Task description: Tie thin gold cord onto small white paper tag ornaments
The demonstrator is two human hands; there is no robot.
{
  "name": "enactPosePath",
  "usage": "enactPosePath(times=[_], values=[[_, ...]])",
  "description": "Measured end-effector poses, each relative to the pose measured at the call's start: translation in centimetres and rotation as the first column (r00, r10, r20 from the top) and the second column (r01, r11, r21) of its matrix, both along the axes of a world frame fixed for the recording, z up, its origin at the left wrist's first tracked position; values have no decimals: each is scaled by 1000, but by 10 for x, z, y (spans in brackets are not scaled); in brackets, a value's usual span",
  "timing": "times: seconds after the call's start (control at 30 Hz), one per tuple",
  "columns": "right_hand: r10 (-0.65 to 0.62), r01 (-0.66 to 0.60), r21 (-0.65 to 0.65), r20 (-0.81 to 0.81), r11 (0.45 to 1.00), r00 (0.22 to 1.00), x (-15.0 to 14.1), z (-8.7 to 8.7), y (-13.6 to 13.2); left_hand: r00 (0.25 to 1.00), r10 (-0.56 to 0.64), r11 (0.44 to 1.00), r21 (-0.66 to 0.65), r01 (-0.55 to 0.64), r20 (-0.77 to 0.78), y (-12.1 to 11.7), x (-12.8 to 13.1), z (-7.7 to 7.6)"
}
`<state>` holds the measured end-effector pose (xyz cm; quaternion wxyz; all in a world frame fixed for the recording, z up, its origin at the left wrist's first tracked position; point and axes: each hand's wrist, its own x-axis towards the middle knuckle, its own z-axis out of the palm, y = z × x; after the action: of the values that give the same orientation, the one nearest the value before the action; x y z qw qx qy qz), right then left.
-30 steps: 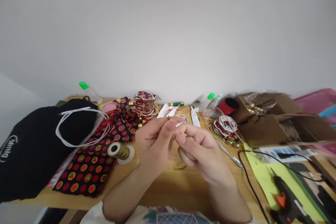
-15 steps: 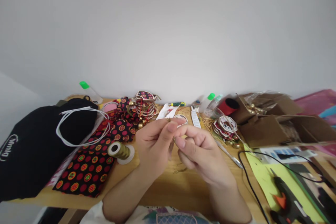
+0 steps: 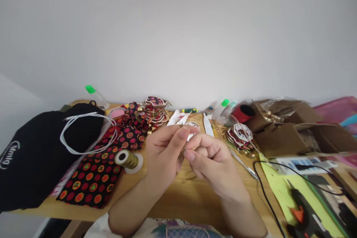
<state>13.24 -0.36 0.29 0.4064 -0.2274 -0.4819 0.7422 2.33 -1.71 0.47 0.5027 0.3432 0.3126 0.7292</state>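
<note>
My left hand is closed over the middle of the table, thumb and forefinger pinching a thin olive-gold cord. Right beside it, my right hand pinches the same cord between thumb and fingertips. Most of the cord is hidden by the fingers; loose strands show below, between the two hands. Left of my left hand, a spool of olive thread lies on its side. Behind the hands are a round white piece and a white glue tube.
At left lie a black bag, coiled white tubing and patterned fabric. Bell ornaments are heaped behind. To the right are more ornaments, tweezers, cardboard boxes and a glue gun with a black cable.
Both hands stay close together and keep their pinch. The right fingers have shifted slightly left, nearer the left fingertips.
</note>
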Motion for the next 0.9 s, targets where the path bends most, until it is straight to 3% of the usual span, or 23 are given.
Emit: enactPosePath(times=[0.3,0.63,0.9], values=[[-47,47,15,5,999,999,-2,1,-1,992,35,999,36,-31,-117,-1,-4,-9],[-41,41,-44,2,998,999,-1,1,-2,996,27,1000,-10,-28,-88,0,-4,-9],[-63,63,-18,18,998,998,-1,0,-2,994,51,999,-5,-51,-93,0,-4,-9]])
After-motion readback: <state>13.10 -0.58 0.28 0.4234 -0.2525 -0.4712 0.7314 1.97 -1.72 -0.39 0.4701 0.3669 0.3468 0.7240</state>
